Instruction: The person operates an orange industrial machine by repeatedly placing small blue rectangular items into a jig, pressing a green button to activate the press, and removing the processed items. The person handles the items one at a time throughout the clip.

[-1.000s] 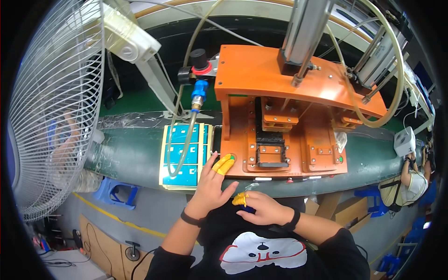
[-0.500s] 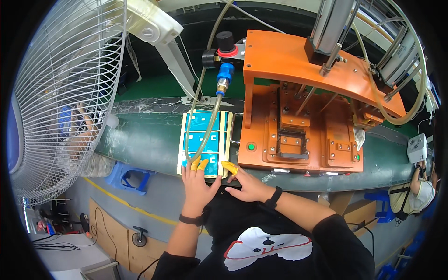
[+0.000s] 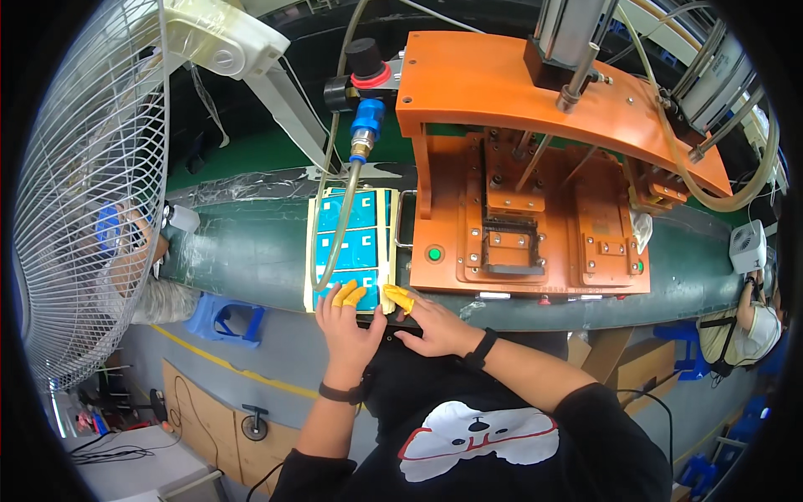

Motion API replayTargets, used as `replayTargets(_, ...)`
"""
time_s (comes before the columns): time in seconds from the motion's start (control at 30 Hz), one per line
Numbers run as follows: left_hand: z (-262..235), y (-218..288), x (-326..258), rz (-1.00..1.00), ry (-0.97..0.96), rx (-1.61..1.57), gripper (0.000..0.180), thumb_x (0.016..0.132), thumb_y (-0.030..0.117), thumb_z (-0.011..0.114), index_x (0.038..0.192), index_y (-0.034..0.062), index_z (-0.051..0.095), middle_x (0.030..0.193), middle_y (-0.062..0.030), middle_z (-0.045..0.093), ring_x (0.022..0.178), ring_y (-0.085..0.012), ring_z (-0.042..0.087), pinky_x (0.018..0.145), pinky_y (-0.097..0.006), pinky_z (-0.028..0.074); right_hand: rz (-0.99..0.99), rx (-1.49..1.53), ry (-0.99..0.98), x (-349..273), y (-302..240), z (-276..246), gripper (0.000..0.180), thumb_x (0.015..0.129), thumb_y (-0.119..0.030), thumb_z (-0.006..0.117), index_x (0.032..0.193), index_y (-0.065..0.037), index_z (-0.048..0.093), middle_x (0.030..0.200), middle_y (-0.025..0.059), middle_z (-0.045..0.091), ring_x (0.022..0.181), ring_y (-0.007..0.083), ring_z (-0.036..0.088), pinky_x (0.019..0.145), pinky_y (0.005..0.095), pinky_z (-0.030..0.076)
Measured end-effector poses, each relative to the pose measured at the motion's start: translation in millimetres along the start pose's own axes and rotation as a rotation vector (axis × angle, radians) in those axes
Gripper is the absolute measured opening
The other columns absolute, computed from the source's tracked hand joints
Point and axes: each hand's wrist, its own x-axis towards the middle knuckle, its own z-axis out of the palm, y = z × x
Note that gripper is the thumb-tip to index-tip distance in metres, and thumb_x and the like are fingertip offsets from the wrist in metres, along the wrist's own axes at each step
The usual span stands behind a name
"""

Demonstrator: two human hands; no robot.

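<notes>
Both hands have shifted from the orange press fixture (image 3: 535,243) to the sheet of blue rectangular labels (image 3: 351,247) at its left, where the left hand (image 3: 347,322) and right hand (image 3: 435,322), yellow-cotted fingers (image 3: 347,294) loosely spread, press its near edge, so picking labels seems underway.

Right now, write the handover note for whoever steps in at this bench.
Left hand: yellow-capped fingers on the near end of the sheet of blue squares.
Right hand: capped fingers at the sheet's near right corner.
The sheet lies flat on the green belt, left of the orange press.
The press's open black frame looks empty.
No square visibly lifted off yet.
</notes>
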Motion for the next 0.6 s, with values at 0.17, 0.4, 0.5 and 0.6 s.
replayTargets(0.17,-9.7,-18.2,20.5,-0.004,0.044,-0.121,0.02,0.088,0.012,0.08,0.106,0.0061,0.074,0.116,-0.0119,0.073,0.119,-0.0358,0.065,0.109,-0.052,0.044,-0.033,-0.12,0.045,-3.7,7.8,6.3,0.075,0.094,-0.029,0.073,0.155,0.003,0.043,0.128,0.0224,0.066,0.113,0.0428,0.067,0.103,0.0498,0.052)
replayTargets(0.4,-60.4,-161.5,67.0,-0.607,0.295,-0.333,0.022,0.104,0.018,0.071,0.111,-0.0028,0.073,0.105,-0.0066,0.073,0.089,-0.0163,0.069,0.082,-0.034,0.055,0.033,-0.075,-0.054,4.0,-9.6,-5.1,0.073,0.096,-0.027,0.071,0.156,0.002,0.043,0.147,0.0247,0.057,0.122,0.0442,0.063,0.108,0.0493,0.05)
replayTargets(0.5,-97.6,-194.2,60.3,-0.673,0.498,-0.552,0.026,0.109,0.023,0.067,0.116,-0.0029,0.069,0.1,-0.0057,0.071,0.087,-0.0143,0.065,0.079,-0.03,0.053,-0.109,-0.207,-0.004,1.2,-3.7,0.7,0.066,0.097,-0.026,0.069,0.154,-0.001,0.048,0.157,0.0242,0.052,0.119,0.0411,0.065,0.105,0.0481,0.052)
replayTargets(0.6,-130.7,-175.5,43.6,-0.662,0.417,-0.608,0.025,0.11,0.024,0.065,0.114,-0.0008,0.067,0.095,-0.0021,0.067,0.083,-0.0103,0.061,0.074,-0.025,0.049,-0.273,-0.191,0.097,-4.9,-50.0,-26.5,0.051,0.097,-0.023,0.068,0.143,-0.001,0.061,0.158,0.0193,0.052,0.099,0.0359,0.066,0.089,0.0438,0.052)
